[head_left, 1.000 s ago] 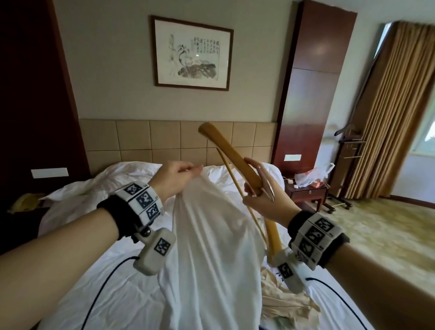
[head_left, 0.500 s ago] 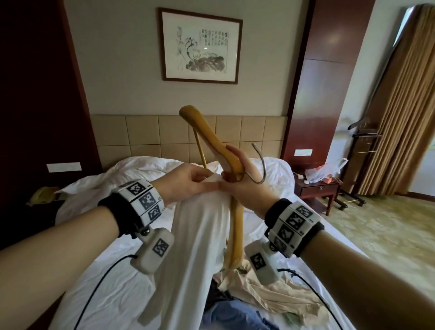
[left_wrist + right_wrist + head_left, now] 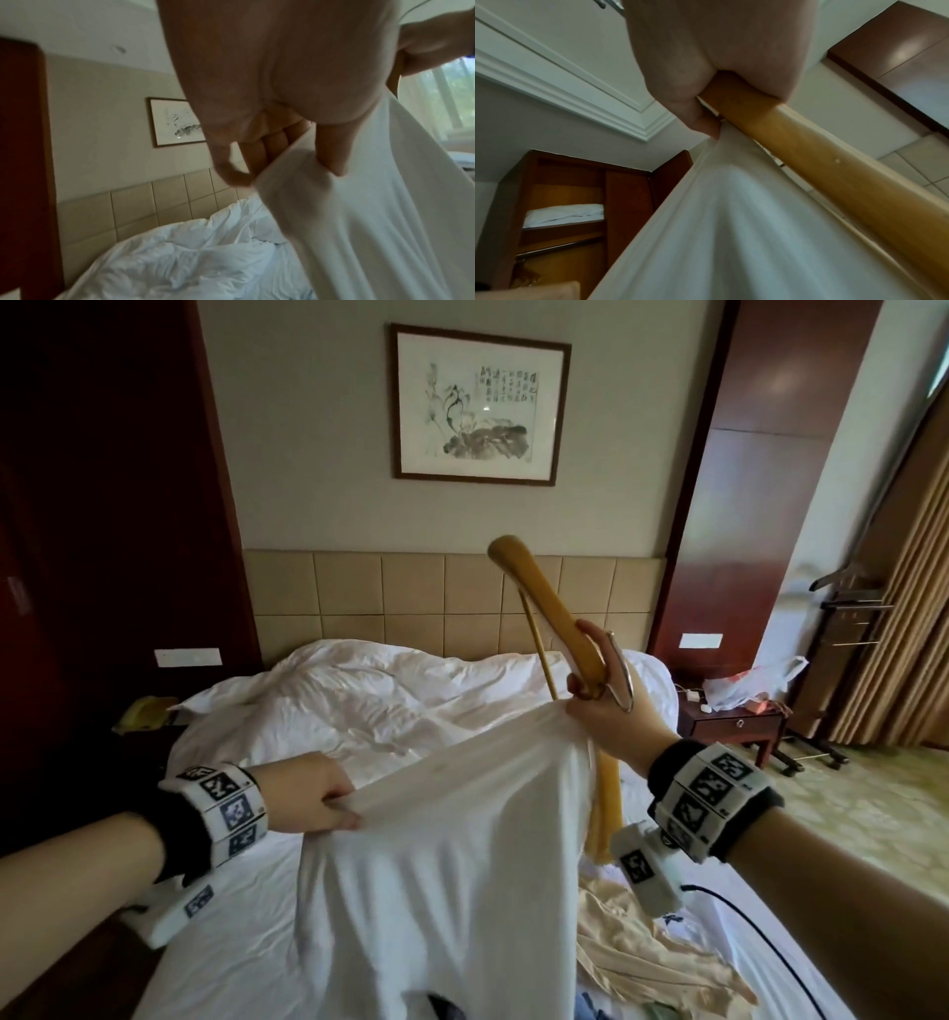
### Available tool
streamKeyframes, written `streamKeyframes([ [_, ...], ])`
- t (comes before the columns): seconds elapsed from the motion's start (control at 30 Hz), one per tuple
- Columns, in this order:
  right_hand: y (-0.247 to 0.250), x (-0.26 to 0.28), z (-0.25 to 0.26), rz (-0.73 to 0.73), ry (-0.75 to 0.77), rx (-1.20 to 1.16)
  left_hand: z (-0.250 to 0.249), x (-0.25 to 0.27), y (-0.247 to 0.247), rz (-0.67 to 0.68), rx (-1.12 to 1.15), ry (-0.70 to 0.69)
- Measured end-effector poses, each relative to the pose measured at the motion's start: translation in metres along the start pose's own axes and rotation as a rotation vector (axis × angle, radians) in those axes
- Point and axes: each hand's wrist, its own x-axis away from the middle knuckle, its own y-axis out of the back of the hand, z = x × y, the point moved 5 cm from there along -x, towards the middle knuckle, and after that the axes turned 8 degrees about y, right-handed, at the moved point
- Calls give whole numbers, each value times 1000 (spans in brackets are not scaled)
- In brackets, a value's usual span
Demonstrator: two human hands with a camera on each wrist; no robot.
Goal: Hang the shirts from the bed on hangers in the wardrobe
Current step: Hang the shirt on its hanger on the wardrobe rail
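Hands have pulled apart since a moment ago, so now the left hand (image 3: 313,796) pinches the white shirt (image 3: 452,855) stretched over the bed (image 3: 359,701) while the right hand (image 3: 608,711) grips the wooden hanger (image 3: 557,618) plus the shirt's other corner.

Two hands: left hand (image 3: 313,796), right hand (image 3: 611,711). One wooden hanger (image 3: 560,618). One white shirt (image 3: 462,865). One beige garment (image 3: 652,963), lower right. One framed picture (image 3: 480,405), top centre.
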Motion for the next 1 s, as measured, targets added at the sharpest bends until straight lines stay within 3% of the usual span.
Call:
streamKeyframes([
  [0.17, 7, 17, -18, 16, -32, 4, -17, -2, 29, -138, -322, 51],
  [0.3, 12, 24, -25, 2, -47, -99, -32, -12, 47, -264, -320, -19],
  [0.53, 39, 31, -24, -139, -126, -177, -68, -24, 56, -255, -217, -219],
  [0.7, 58, 20, 34, -275, 41, -369, -80, -28, 54, -224, -327, -184],
  [0.83, 45, 11, 68, -272, 145, -626, -81, -30, 48, -163, -488, -157],
  [1.0, 10, 8, 86, -219, 184, -665, -92, -24, 53, -169, -533, -159],
])
